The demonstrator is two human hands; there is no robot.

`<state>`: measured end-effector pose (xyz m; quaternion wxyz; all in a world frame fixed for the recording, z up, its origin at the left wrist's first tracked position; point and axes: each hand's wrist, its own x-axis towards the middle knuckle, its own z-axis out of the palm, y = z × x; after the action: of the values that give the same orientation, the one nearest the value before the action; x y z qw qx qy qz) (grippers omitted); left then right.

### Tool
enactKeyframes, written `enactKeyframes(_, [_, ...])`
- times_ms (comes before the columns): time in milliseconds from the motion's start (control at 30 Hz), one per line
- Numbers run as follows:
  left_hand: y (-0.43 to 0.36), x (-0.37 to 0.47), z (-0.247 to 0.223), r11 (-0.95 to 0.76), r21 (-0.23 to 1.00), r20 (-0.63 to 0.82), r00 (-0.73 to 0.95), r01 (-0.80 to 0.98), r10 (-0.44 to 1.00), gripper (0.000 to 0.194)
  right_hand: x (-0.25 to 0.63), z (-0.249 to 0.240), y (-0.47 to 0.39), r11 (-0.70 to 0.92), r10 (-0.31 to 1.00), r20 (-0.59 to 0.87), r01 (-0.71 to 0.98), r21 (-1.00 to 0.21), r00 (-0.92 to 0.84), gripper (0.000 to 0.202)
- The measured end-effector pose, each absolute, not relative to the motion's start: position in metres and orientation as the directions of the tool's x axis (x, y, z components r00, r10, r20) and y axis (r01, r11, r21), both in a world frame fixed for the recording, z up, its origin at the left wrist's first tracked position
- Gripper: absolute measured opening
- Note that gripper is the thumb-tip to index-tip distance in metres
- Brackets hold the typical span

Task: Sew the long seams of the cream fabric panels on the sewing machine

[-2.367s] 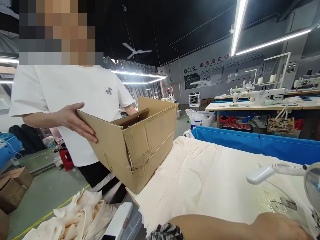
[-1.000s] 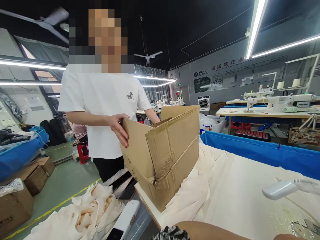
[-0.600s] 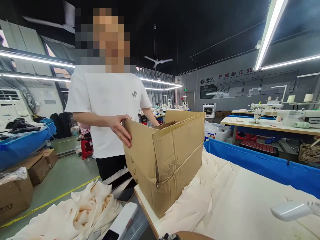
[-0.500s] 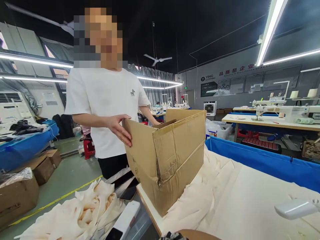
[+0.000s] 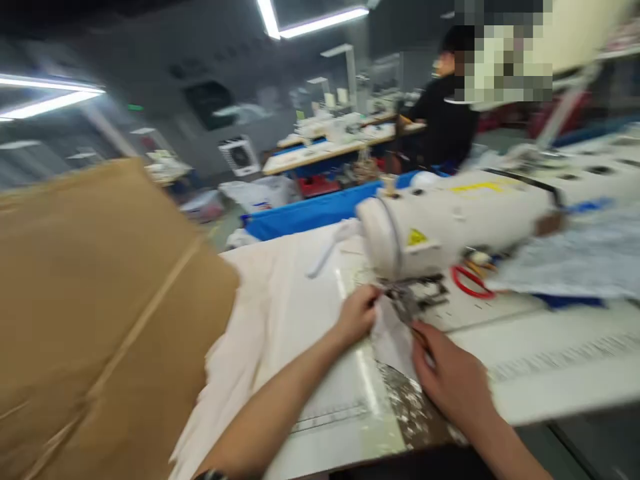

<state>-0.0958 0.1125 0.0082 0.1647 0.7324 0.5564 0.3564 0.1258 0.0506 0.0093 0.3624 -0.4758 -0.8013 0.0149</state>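
My left hand [image 5: 359, 312] is closed in a pinch on a small piece of white fabric [image 5: 393, 335], close to the needle area of a white sewing machine [image 5: 435, 223]. On the fabric's other side my right hand [image 5: 453, 370] is closed, its fingertips at the metal presser parts [image 5: 407, 297]. A thin brownish thing shows between its thumb and fingers, too blurred to name. Right of the needle area lie red-handled scissors [image 5: 471, 281].
A large cardboard box [image 5: 100, 320] fills the left side, beside pale cloth [image 5: 245, 333] on the table. Light blue fabric [image 5: 575, 257] lies at the right. Behind the machine runs a blue cloth trough [image 5: 310, 212]. A person in black [image 5: 447, 123] sits farther back.
The view has swung right, from the box and the person in white to the sewing machine. Both my hands are now in view at the machine, with white fabric between them.
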Motion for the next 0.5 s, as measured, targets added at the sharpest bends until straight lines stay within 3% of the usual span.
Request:
enactKeyframes(133, [0.123, -0.065, -0.002, -0.356, 0.723, 0.272, 0.230, 0.592, 0.934, 0.016, 0.126, 0.001, 0.051, 0.449, 0.859, 0.446, 0.786, -0.424, -0.250, 0.032])
enactKeyframes(500, [0.120, -0.073, 0.003, -0.311, 0.719, 0.269, 0.163, 0.622, 0.949, 0.018, 0.122, 0.013, 0.049, 0.389, 0.915, 0.278, 0.820, -0.420, -0.291, 0.032])
